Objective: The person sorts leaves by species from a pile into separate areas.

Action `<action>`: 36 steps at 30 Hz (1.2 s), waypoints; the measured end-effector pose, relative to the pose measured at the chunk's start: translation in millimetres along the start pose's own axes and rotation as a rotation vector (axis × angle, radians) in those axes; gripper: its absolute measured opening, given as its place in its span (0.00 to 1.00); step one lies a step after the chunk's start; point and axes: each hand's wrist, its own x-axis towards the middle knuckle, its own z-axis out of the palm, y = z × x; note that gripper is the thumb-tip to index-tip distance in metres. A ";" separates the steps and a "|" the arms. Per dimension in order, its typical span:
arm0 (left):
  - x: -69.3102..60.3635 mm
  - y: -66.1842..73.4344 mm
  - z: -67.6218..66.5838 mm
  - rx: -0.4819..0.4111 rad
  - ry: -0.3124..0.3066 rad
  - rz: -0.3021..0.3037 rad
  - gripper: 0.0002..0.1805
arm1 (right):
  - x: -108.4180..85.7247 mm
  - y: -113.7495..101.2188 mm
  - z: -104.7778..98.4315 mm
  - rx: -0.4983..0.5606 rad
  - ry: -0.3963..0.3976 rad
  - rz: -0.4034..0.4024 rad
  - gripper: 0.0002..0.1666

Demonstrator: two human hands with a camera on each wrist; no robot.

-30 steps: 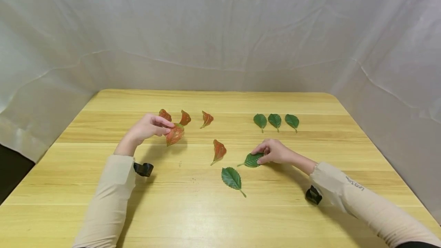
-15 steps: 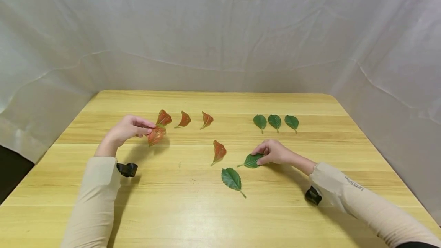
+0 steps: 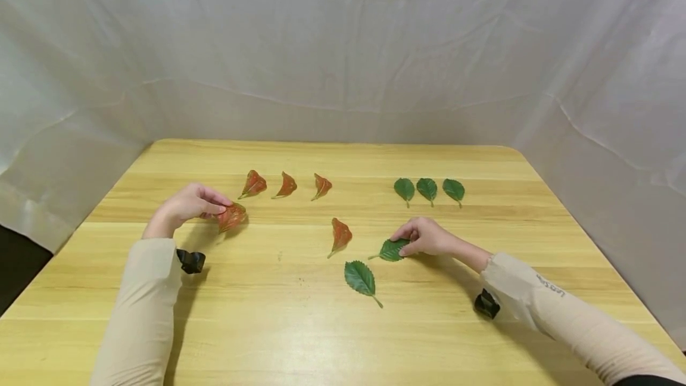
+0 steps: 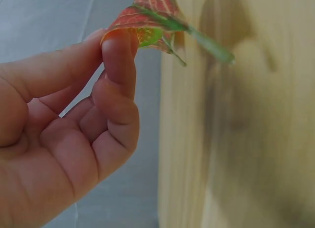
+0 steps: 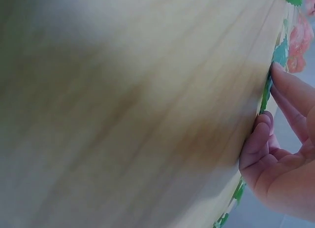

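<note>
My left hand pinches a red leaf between thumb and fingers, slightly above the table's left side. The left wrist view shows this red leaf's pale veins and green stem hanging off the fingertips. On the right, my other hand holds a green leaf by its edges, low at the tabletop, its stem pointing left. That leaf appears edge-on in the right wrist view, partly covered by the fingers. Between the hands lie a loose red leaf and a loose green leaf.
Three red leaves, the middle one among them, form a row at the back left of the wooden table. Three green leaves, the middle one included, line up at the back right. Pale sheeting hangs behind and beside the table.
My left hand has carried its red leaf leftward, then slightly lower, uncovering the leftmost red leaf of the back row. The right hand has stayed in place on the green leaf.
</note>
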 end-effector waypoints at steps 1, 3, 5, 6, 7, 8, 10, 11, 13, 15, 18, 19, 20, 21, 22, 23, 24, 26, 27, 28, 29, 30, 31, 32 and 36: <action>0.6 -1.6 -0.6 -0.004 -0.009 -0.006 0.16 | 0.3 -0.1 -0.3 -0.001 0.001 -0.003 0.16; 1.9 -5.4 -1.5 -0.011 -0.022 -0.012 0.16 | 0.8 -0.4 -1.1 -0.003 0.002 -0.006 0.16; 2.4 -7.7 -1.5 -0.021 -0.029 -0.024 0.16 | 1.1 -0.7 -1.7 -0.009 0.002 -0.006 0.16; 2.5 -8.6 -1.2 -0.024 -0.030 -0.032 0.16 | 1.3 -0.6 -1.8 -0.010 0.002 -0.005 0.16; 2.8 -9.8 -1.0 -0.024 -0.031 -0.036 0.16 | 1.4 -0.4 -1.8 -0.011 0.003 -0.006 0.16; 3.1 -10.7 -0.8 -0.021 -0.033 -0.041 0.16 | 1.4 -0.4 -1.7 -0.010 0.002 -0.004 0.16; 3.2 -11.1 -0.3 -0.016 -0.039 -0.052 0.16 | 1.3 -0.3 -1.4 -0.009 0.001 0.000 0.16; 3.5 -11.5 -0.3 -0.014 -0.043 -0.055 0.16 | 1.2 -0.1 -1.3 -0.008 0.000 -0.001 0.16; 4.0 -11.2 -0.6 -0.009 -0.051 -0.059 0.17 | 0.7 0.0 -1.3 -0.009 -0.001 -0.001 0.16; 4.3 -9.5 -0.8 -0.012 -0.053 -0.059 0.18 | 0.2 0.2 -1.7 -0.012 0.001 0.000 0.16; 3.7 -6.5 -1.2 -0.009 -0.045 -0.054 0.19 | -0.4 0.7 -1.8 -0.016 0.006 -0.001 0.16; 3.4 -5.8 -1.4 -0.011 -0.042 -0.057 0.20 | -0.3 0.7 -1.6 -0.014 0.008 0.001 0.16; 3.0 -5.1 -1.5 -0.010 -0.041 -0.057 0.21 | -0.2 1.0 -1.3 -0.011 0.008 0.002 0.16; 2.5 -4.5 -1.5 -0.010 -0.038 -0.061 0.21 | -0.2 1.0 -1.0 -0.008 0.008 0.006 0.16; 1.9 -3.9 -1.5 -0.004 -0.036 -0.064 0.22 | 0.0 1.2 -0.7 -0.006 0.007 0.007 0.16; 1.4 -3.5 -1.6 0.005 -0.035 -0.069 0.22 | 0.1 1.3 -0.5 -0.005 0.006 0.008 0.16; 0.7 -2.7 -1.5 0.021 -0.034 -0.070 0.23 | 0.2 1.2 -0.3 -0.003 0.005 0.011 0.16; -0.8 -0.2 -1.2 0.064 -0.022 -0.066 0.24 | 0.4 1.3 -0.2 -0.002 0.000 0.011 0.16; -1.4 1.5 -1.0 0.079 -0.009 -0.062 0.24 | 0.5 1.2 -0.2 -0.003 -0.001 0.012 0.16; -1.9 3.5 -0.7 0.099 0.004 -0.053 0.24 | 0.6 1.2 -0.4 -0.003 -0.003 0.009 0.16; -2.2 5.9 -0.4 0.112 0.017 -0.046 0.24 | 0.6 1.0 -0.5 -0.003 -0.004 0.011 0.16; -2.5 8.9 0.1 0.118 0.031 -0.038 0.24 | 0.6 0.9 -0.6 -0.001 -0.004 0.011 0.16; -2.7 12.0 0.6 0.118 0.047 -0.033 0.24 | 0.7 0.9 -0.7 0.000 -0.004 0.011 0.16; -2.6 15.1 1.2 0.119 0.060 -0.029 0.24 | 0.6 0.8 -0.8 0.002 -0.004 0.011 0.16; -2.8 27.6 4.7 0.147 0.100 -0.020 0.23 | 0.8 0.4 -0.7 0.003 -0.005 0.010 0.16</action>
